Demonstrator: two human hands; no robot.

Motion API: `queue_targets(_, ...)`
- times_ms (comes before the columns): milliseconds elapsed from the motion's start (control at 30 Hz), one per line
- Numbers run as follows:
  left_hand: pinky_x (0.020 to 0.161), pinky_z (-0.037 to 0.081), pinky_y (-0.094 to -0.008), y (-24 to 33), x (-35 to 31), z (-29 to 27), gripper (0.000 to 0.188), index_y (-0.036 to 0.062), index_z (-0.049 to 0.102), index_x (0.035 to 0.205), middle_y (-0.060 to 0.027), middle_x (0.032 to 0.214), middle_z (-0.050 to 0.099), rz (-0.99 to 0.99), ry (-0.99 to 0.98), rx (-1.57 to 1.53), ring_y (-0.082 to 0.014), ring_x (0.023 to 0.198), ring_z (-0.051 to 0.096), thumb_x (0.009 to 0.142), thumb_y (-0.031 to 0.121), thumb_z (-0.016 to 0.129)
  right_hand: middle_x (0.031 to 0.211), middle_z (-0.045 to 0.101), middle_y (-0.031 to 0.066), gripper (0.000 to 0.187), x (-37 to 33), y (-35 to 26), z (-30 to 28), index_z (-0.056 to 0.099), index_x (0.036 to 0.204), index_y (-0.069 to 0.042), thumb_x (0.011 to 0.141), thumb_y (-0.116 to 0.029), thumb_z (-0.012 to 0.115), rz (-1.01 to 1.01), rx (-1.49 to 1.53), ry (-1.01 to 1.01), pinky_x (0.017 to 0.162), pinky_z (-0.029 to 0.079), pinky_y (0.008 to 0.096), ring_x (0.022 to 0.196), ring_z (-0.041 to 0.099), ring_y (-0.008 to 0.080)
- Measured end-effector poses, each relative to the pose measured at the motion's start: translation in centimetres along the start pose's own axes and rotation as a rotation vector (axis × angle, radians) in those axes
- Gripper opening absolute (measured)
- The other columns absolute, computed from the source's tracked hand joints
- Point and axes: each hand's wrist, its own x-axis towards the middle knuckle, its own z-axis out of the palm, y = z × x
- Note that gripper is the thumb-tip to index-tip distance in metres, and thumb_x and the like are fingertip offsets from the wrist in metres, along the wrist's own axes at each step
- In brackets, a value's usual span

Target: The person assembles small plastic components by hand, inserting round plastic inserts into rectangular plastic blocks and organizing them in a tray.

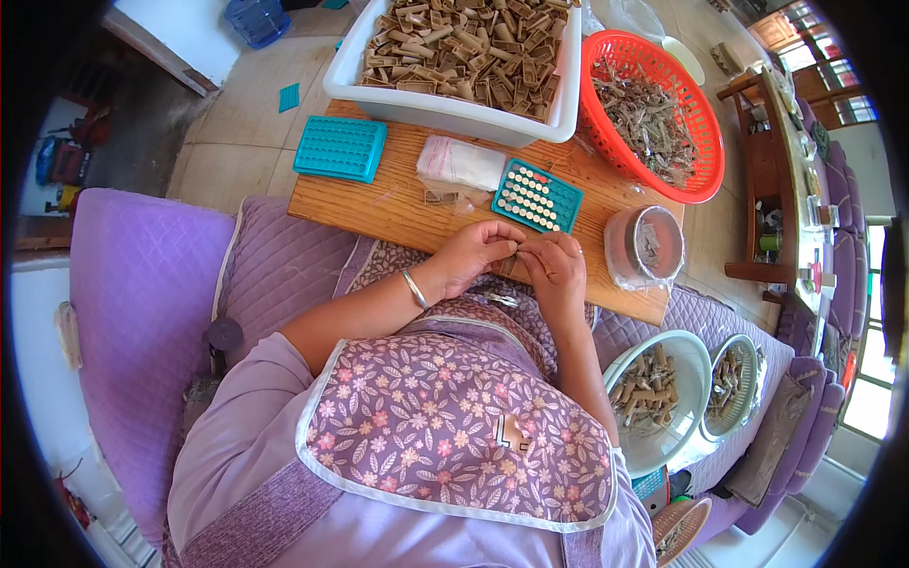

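So the near edge of the brown wooden table [398, 210] is being overhung by both hands, and a patch of bare wood is being offered left of the fingers. Just beyond the fingertips, room is being taken up by a teal rectangular plastic tray [567, 202], partly filled with round white pieces. Ahead-left of them, space is being used by a white plastic-wrapped packet [461, 163]. Farther ahead, the view is being blocked by a big white plastic tub [445, 111] of brown curved pieces; ahead-right, by a round red plastic basket [705, 180]. A round clear container [620, 254] is being seen right of the fingers, past a strip of wood.

Pose-wise, the left hand [473, 256] is being angled rightward, the right hand [556, 270] forward and inward. Fingers are being bent, tips meeting; what's being pinched, if anything, can't be told.
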Motion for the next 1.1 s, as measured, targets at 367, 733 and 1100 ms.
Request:
queue_targets(367, 0.073, 0.047, -0.0216, -0.5, 0.0, -0.3, 0.02, 0.0045, 0.06, 0.11, -0.0003, 0.098, 0.062, 0.043, -0.025, 0.047, -0.0062, 0.084, 0.056, 0.091, 0.012, 0.062, 0.079, 0.058, 0.0088, 0.009, 0.2, 0.3, 0.1, 0.061, 0.082, -0.003, 0.076, -0.002, 0.067, 0.218, 0.067, -0.152, 0.072, 0.046, 0.036, 0.078, 0.058, 0.0253)
queue_targets(733, 0.086, 0.05, -0.027, -0.2, 0.0, -0.3, 0.018, 0.0057, 0.056, 0.112, -0.0051, 0.108, 0.063, 0.042, 0.009, -0.028, -0.0125, 0.097, 0.06, 0.096, 0.012, 0.054, 0.085, 0.061, 0.0108, 0.012, 1.3, 4.4, -0.6, 0.065, 0.087, -0.004, 0.076, -0.005, 0.07, 0.25, -0.239, 0.106, 0.068, 0.048, 0.0373, 0.076, 0.059, 0.028)
queue_targets(1100, 0.082, 0.05, -0.0256, 0.1, -0.2, -0.5, 0.02, 0.0084, 0.058, 0.11, -0.0016, 0.103, 0.063, 0.025, 0.013, -0.114, -0.0104, 0.094, 0.06, 0.091, 0.012, 0.063, 0.082, 0.059, 0.0134, 0.009, 1.4, 1.5, -0.2, 0.065, 0.081, -0.002, 0.074, -0.002, 0.07, 0.223, -0.056, 0.118, 0.067, 0.048, 0.0388, 0.078, 0.058, 0.0305)
